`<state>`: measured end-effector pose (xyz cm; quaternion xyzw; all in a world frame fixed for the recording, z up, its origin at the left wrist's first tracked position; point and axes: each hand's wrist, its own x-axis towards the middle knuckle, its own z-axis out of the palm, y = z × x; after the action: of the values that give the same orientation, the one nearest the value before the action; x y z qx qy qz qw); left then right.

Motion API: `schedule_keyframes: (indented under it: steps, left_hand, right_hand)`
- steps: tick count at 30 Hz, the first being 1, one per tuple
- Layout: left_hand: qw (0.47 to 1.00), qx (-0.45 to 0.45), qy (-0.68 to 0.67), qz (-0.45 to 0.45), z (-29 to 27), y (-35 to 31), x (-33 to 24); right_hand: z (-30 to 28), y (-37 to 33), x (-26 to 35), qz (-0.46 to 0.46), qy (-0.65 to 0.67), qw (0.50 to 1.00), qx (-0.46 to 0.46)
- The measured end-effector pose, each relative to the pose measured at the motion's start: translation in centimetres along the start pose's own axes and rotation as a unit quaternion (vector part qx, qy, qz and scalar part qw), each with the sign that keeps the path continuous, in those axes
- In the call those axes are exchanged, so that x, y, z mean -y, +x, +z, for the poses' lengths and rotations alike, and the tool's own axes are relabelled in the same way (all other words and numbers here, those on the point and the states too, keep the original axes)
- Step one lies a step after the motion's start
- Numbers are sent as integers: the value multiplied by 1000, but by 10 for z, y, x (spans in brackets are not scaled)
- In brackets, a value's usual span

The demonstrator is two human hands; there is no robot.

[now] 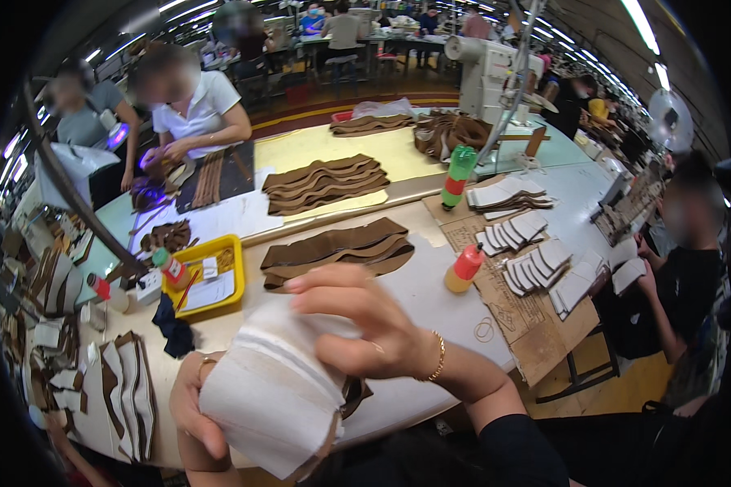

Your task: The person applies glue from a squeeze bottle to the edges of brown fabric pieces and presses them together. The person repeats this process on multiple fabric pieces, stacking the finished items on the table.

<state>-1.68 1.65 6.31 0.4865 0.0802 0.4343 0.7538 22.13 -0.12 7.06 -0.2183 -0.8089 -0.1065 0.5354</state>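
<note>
My left hand [193, 410] grips a sewn fabric piece [272, 398] at its left edge, thumb on the front. The piece has a whitish backing, a paler seam strip across its upper part and some brown at its lower right edge. Over its upper right side is my right hand [369, 321], fingers bent and apart, thumb near the seam strip. Blur hides whether those fingertips press on the cloth. Just beyond my hands, brown fabric strips [337, 247] lie stacked on the table.
A yellow tray [237, 304] stands left, near glue bottles [170, 268]. To the right, a red-capped bottle [464, 269] and a green bottle [459, 174] stand by white-backed pieces [536, 264] on cardboard [536, 345]. Co-workers sit across and at right. A sewing machine [495, 77] is behind.
</note>
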Motion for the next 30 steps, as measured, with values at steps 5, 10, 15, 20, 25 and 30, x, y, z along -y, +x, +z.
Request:
schedule_keyframes:
  steps: [5,10,15,20,25,30]
  left_hand:
    - [979,34,48,-195,10,9,-28]
    - [915,141,82,-370,19,30,-20]
    - [868,100,232,-427,-10,26,-48]
    - [756,209,583,-212,-13,20,-35]
    - [618,-167,700,316,-13,31,-12]
    - [549,-278,645,453,-25,48,-35]
  right_hand:
    - [10,-36,-7,270,652,690,160]
    - [25,-64,-15,369,720,537,237]
    - [-23,-55,-26,350,567,600,442]
    - [-47,-32,-10,371,86,900,210]
    - [-42,-27,-19,193,-215,957,29]
    - [-34,-22,-45,165,-207,957,-122]
